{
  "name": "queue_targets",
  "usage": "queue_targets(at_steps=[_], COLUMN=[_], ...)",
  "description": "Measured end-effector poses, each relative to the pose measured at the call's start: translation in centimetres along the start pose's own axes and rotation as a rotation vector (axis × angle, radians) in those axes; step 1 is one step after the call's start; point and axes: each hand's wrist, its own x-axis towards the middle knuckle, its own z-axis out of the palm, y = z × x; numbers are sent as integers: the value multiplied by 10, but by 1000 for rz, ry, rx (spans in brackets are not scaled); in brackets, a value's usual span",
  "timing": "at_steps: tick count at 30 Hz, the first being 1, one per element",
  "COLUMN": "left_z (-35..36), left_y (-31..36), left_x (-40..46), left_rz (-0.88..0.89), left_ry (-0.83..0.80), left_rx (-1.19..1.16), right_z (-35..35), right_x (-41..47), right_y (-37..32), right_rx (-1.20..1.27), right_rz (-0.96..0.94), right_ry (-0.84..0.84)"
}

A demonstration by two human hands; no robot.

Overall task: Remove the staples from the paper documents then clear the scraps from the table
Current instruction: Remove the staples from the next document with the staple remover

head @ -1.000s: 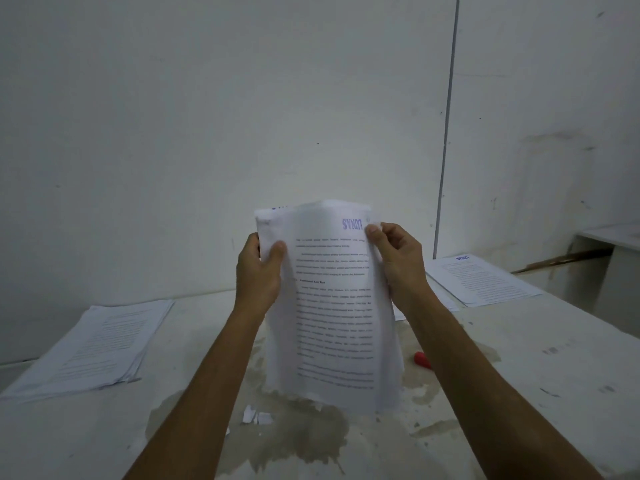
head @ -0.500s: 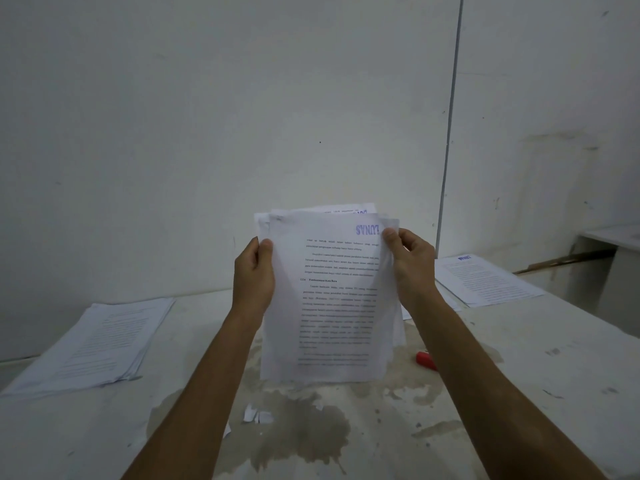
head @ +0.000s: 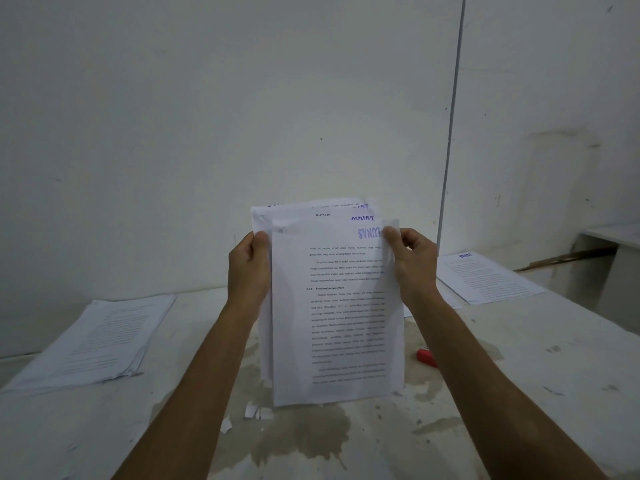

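Note:
I hold a sheaf of printed pages (head: pixel 332 306) upright above the table, its lower edge close to the tabletop. My left hand (head: pixel 247 268) grips the upper left edge and my right hand (head: pixel 412 261) pinches the upper right corner, beside a purple stamp. The pages are fanned apart at the top, so several stamped sheets show behind the front one. Small white paper scraps (head: pixel 254 412) lie on the table just below the sheaf. A red tool (head: pixel 426 357), partly hidden behind my right forearm, lies on the table to the right.
A thick pile of printed sheets (head: pixel 100 341) lies at the table's left. More printed sheets (head: pixel 485 277) lie at the back right. The white table (head: pixel 554 375) has a dark stain (head: pixel 311 434) in the middle. A white wall stands close behind; a low ledge (head: pixel 609 233) is at far right.
The curled sheaf has straightened and the pages have slid apart at the top. Both hands moved slightly outward, and the bottom edge dropped toward the table.

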Motion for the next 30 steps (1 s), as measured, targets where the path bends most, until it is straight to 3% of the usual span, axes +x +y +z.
queue_targets(at_steps=[11,30], left_z=[3,4], left_y=[-6,-9], left_x=[-3,-3], left_rz=[53,124], left_ry=[-8,14], left_rx=[38,19], right_z=[4,11], right_x=[-4,-8], right_y=[-13,-15], right_rx=[61,195], right_rz=[-96,-74], right_ry=[57,-26])
